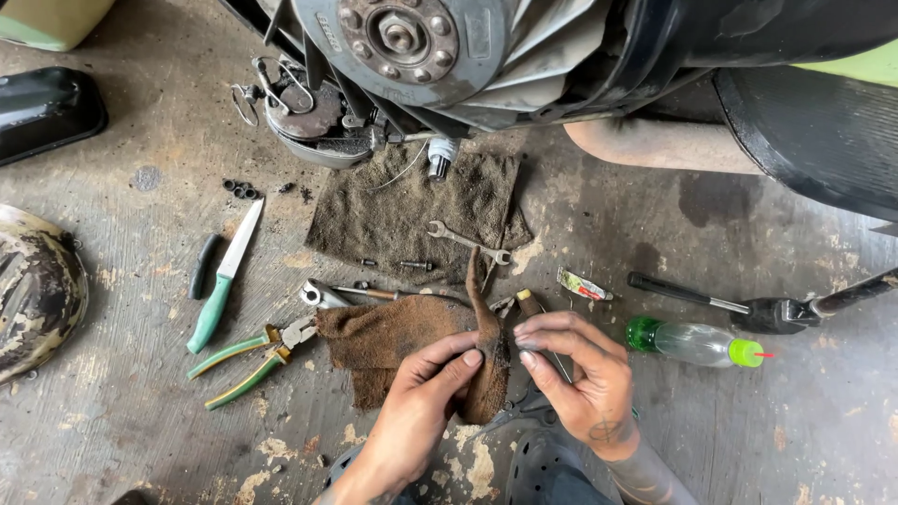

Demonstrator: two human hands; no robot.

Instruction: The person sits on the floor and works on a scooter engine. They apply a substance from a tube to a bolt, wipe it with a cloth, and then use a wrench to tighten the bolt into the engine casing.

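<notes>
My left hand (pixel 426 397) pinches a fold of a dirty brown rag (pixel 383 339) that lies on the concrete floor, thumb and fingers closed on the raised fold (pixel 489 355). My right hand (pixel 575 369) grips the same fold from the right side, fingertips pressed into the cloth; whatever is wrapped inside is hidden. A dark tool (pixel 526 408) lies under my right palm.
A larger brown cloth (pixel 412 210) holds a wrench (pixel 468 241) and bolts. To the left lie a green-handled knife (pixel 223 281) and pliers (pixel 248 360). A green-capped clear bottle (pixel 697 341), a small tube (pixel 585 286) and a black-handled tool (pixel 687 294) lie to the right. A scooter engine (pixel 412 42) looms above.
</notes>
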